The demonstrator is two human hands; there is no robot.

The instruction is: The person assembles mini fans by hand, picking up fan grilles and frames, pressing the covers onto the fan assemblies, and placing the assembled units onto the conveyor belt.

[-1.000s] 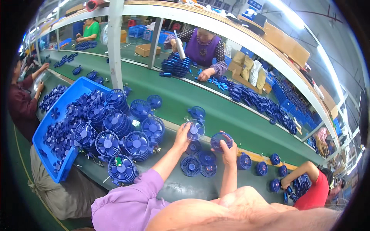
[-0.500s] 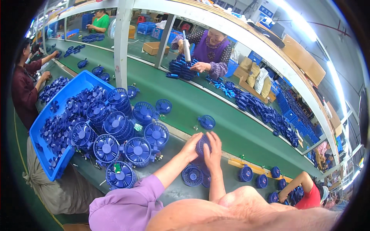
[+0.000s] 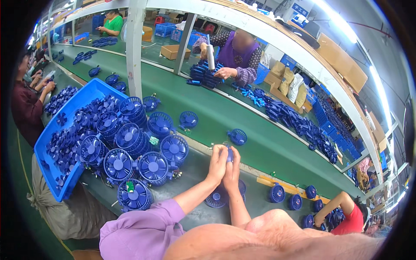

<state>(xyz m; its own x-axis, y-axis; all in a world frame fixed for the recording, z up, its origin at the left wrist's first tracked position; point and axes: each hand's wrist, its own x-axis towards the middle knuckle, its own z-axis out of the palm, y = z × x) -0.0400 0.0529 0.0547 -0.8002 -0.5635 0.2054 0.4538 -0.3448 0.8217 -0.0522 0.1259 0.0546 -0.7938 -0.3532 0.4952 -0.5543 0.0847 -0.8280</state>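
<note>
My left hand (image 3: 218, 164) and my right hand (image 3: 232, 171) are close together over the near edge of the green belt, fingers closed round a blue fan housing (image 3: 229, 154). Most of the housing is hidden by my fingers. Under my right wrist, round blue grilles (image 3: 215, 199) lie on the dark bench. Beyond my fingertips, a single blue fan housing (image 3: 238, 137) with small wires rests on the belt. Left of my hands stand stacked housings with fan blades inside (image 3: 153, 167); a small green circuit board (image 3: 130, 186) lies on the nearest stack.
A blue tray (image 3: 43, 145) of loose fan blades stands at the left. The green belt (image 3: 268, 151) runs diagonally past a white post (image 3: 135, 56). Across it, a person in purple (image 3: 236, 56) works with a hand tool. A co-worker's red sleeve (image 3: 350, 216) is at the right.
My hands have closed in together and turned the housing, so less of it shows. The housing on the belt appears slightly further right. At the left, a co-worker's arms have drawn back from the belt.
</note>
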